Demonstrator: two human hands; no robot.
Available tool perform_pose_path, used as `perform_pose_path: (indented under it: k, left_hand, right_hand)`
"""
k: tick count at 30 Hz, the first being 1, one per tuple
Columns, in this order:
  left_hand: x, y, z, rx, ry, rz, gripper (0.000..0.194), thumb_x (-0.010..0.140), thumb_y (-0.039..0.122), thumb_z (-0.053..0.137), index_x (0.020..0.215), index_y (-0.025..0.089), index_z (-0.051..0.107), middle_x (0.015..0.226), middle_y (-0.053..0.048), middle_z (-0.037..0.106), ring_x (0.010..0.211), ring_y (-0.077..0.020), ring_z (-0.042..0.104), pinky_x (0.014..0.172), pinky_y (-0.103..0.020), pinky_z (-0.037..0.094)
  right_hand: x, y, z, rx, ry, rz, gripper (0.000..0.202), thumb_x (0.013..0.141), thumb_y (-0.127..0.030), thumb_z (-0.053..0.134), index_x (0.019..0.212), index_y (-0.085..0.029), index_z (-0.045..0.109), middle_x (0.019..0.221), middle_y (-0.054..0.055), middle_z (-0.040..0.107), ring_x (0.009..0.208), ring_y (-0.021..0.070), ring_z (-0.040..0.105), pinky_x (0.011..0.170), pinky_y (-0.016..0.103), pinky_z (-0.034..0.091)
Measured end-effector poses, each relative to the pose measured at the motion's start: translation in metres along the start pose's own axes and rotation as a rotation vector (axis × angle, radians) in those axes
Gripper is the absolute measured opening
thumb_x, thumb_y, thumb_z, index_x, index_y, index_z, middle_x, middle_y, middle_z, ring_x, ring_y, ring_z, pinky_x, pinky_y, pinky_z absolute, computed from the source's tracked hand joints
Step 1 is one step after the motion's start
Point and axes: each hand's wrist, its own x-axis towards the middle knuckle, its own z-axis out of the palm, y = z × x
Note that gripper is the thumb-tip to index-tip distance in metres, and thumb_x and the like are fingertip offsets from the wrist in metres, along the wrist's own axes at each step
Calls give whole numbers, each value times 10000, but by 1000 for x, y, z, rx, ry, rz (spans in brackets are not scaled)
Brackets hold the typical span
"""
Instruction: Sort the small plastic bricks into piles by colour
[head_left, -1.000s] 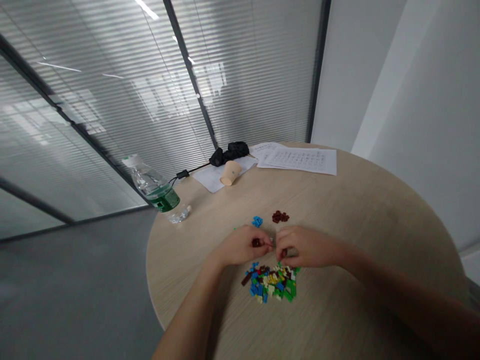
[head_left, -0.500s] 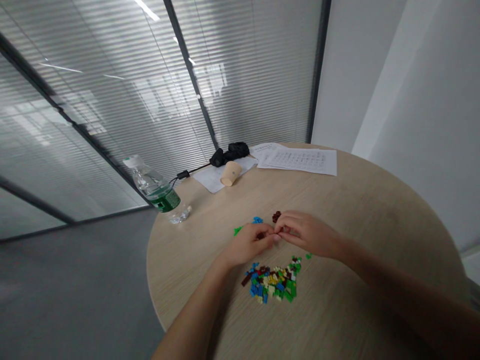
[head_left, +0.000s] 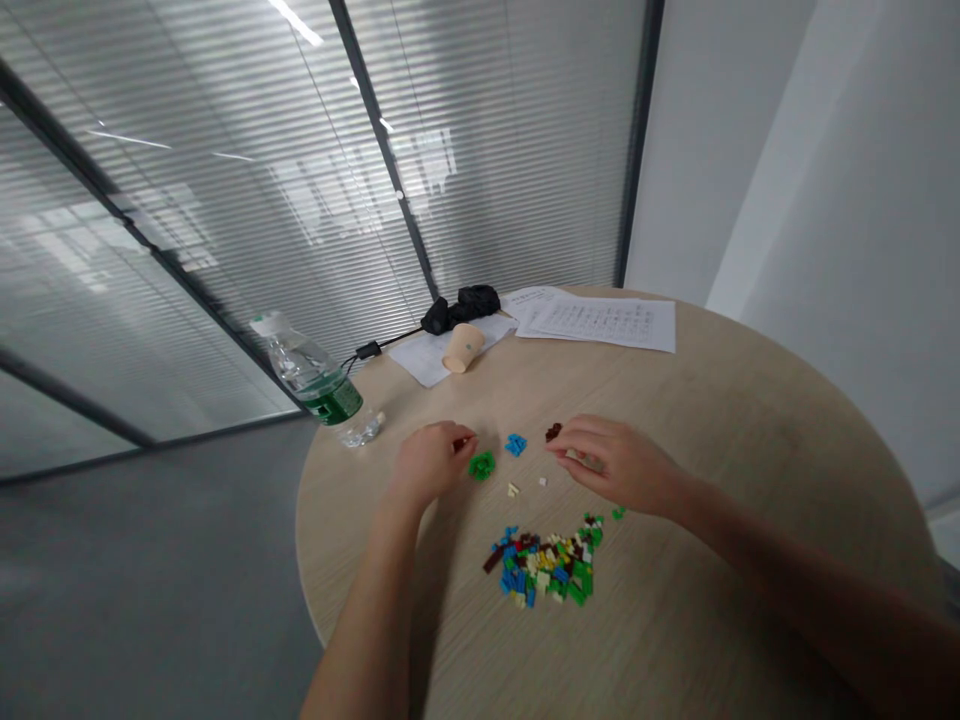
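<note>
My left hand (head_left: 431, 462) is just left of a small pile of green toy bricks (head_left: 482, 465), its fingers curled together. Whatever they hold, if anything, is hidden. My right hand (head_left: 611, 460) is over the table beside a little heap of dark brown bricks (head_left: 553, 432), thumb and fingertips close together; I cannot make out anything between them. Between the hands lie a cluster of blue bricks (head_left: 515, 445), a cream piece (head_left: 513, 490) and a small white piece (head_left: 543, 482). Nearer to me spreads a mixed pile of coloured bricks (head_left: 544, 565).
A tilted-looking plastic bottle (head_left: 330, 398) with a green label stands at the table's left edge. Farther back are a paper cup (head_left: 463, 348) on its side, a black bundle (head_left: 461, 308) with a cable, and printed sheets (head_left: 600, 322). One green brick (head_left: 619, 513) lies right of the mixed pile.
My hands have come apart. The left has moved left, uncovering the green, blue, cream and white pieces; the right has stayed nearly in place, its fingertips a little higher.
</note>
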Motion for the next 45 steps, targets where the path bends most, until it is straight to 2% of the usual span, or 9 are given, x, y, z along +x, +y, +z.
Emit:
perform_pose_path:
  k: [10, 15, 19, 21, 24, 28, 30, 37, 45]
  left_hand:
    - [2, -5, 7, 91, -107, 26, 249, 817, 326, 483, 940, 308, 698, 840, -11, 665, 720, -142, 570, 574, -219, 329]
    - [1, -4, 5, 67, -129, 34, 237, 794, 295, 500, 915, 300, 703, 838, -9, 654, 700, -138, 564, 570, -222, 335]
    - [2, -6, 9, 2, -86, 29, 249, 785, 327, 509, 951, 260, 682, 867, -18, 625, 705, -143, 563, 603, -234, 375]
    - [3, -7, 12, -60, -38, 53, 256, 790, 332, 503, 954, 227, 668, 917, -31, 604, 754, -150, 567, 662, -245, 409]
    - [4, -4, 17, -144, 4, 135, 228, 779, 311, 520, 937, 205, 646, 982, -44, 567, 859, -165, 554, 783, -269, 429]
    - [3, 3, 21, -220, -43, 214, 188, 757, 298, 551, 891, 190, 624, 985, -51, 537, 859, -168, 542, 816, -296, 437]
    - [3, 6, 23, -232, -58, 224, 185, 735, 298, 575, 878, 187, 617, 979, -52, 525, 858, -174, 538, 802, -302, 442]
    - [7, 2, 32, -199, -47, 276, 117, 720, 252, 578, 815, 194, 613, 916, -42, 529, 878, -181, 521, 805, -297, 428]
    - [9, -7, 34, -160, -38, 267, 99, 732, 213, 540, 787, 190, 618, 881, -47, 539, 870, -180, 515, 782, -280, 426]
  right_hand:
    - [-1, 3, 3, -52, 26, -45, 181, 833, -142, 478, 933, -168, 627, 879, 60, 656, 834, 156, 584, 758, 288, 472]
    - [-1, 5, 3, -50, -1, -31, 185, 829, -142, 481, 933, -173, 631, 888, 58, 657, 826, 153, 585, 761, 282, 465]
    - [0, 5, -2, -40, -33, 25, 186, 821, -145, 484, 929, -163, 634, 893, 62, 654, 844, 156, 576, 771, 281, 446]
    - [1, 6, -7, -18, -98, 87, 161, 812, -161, 493, 877, -156, 641, 847, 54, 651, 778, 145, 573, 719, 265, 440]
    - [0, 10, -16, 31, -281, 194, 126, 772, -182, 523, 772, -153, 647, 721, 26, 636, 631, 118, 544, 597, 233, 406]
    - [-6, 15, -25, 153, -568, 356, 101, 692, -173, 551, 701, -145, 648, 612, 3, 616, 552, 104, 538, 511, 198, 372]
    - [-8, 17, -28, 191, -660, 425, 97, 665, -180, 560, 686, -141, 647, 590, 2, 612, 539, 106, 544, 486, 188, 366]
    - [-13, 20, -30, 246, -807, 539, 169, 573, -187, 610, 729, -132, 641, 613, 2, 612, 543, 116, 555, 470, 184, 383]
    - [-13, 24, -29, 233, -823, 537, 253, 557, -121, 549, 783, -132, 663, 643, 5, 635, 570, 113, 570, 481, 173, 384]
